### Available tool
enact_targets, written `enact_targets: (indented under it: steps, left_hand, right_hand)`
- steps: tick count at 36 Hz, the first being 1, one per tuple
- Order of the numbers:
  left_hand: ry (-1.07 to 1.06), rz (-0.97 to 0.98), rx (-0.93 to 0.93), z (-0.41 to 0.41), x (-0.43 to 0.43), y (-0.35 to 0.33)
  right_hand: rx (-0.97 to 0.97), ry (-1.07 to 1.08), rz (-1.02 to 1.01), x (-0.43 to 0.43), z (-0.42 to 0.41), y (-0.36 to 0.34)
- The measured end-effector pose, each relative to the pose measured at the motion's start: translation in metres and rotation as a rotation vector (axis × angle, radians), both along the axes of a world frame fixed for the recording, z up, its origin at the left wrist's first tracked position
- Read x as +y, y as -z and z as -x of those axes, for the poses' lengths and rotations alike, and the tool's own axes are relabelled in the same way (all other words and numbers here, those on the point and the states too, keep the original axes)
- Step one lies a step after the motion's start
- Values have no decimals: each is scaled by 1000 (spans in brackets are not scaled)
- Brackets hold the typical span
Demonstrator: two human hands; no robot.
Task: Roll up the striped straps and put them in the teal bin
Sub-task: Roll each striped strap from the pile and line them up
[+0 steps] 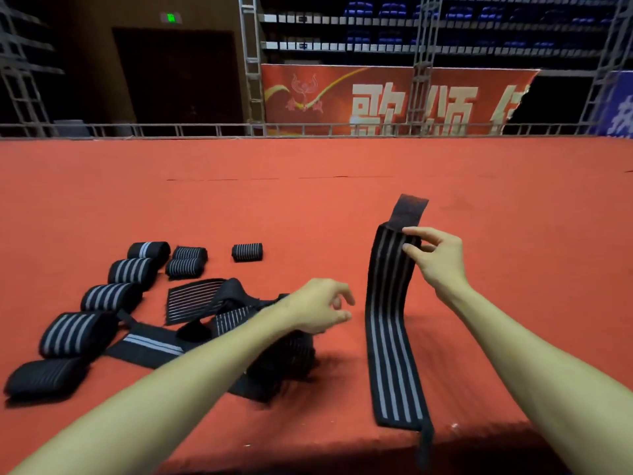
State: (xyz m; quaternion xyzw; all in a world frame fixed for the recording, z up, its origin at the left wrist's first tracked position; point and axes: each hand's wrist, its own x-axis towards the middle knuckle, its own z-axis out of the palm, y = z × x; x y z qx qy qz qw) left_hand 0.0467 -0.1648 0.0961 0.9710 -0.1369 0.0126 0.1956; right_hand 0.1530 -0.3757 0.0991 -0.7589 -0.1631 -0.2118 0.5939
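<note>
Head view: my right grip (pixel 438 258) pinches a striped strap (pixel 390 337) near its far end, thumb and fingertips on the striped face, holding that end up off the red table (pixel 308 207). Above the grip the strap's plain black tab stands up. Below the grip the strap runs toward me and lies flat on the table, and its thin tail hangs over the near edge. My left grip (pixel 318 306) hovers to the left of the right one, fingers loosely curled, grasping nothing, apart from the strap. Under it and just to its left lies a heap of loose straps (pixel 222 310). Farther left, rolled straps (pixel 132 270) lie in a curved row, and one small roll (pixel 247 252) sits alone beyond the left grip.
</note>
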Motion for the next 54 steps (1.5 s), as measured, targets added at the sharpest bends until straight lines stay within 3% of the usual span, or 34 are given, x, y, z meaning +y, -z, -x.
enact_targets:
  steps: [4, 9, 16, 25, 34, 38, 54]
  left_hand:
    - [-78, -5, -44, 15, 57, -16]
    - [-128, -122, 121, 32, 98, -4]
    - [-150, -69, 186, 35, 108, 18]
    - [-21, -53, 291, 30, 109, 20]
    - [102, -99, 255, 39, 109, 22]
    - [65, -169, 248, 46, 107, 23]
    - [64, -125, 142, 61, 91, 39]
  right_hand:
    - [5, -40, -14, 12, 5, 3]
    - [-1, -79, -38, 32, 13, 4]
    - [-3, -114, -23, 53, 26, 5]
    - [11, -94, -1, 54, 30, 7]
    - [15, -98, 13, 53, 29, 14]
    - [13, -109, 12, 56, 35, 19]
    - [36, -103, -6, 54, 76, 58]
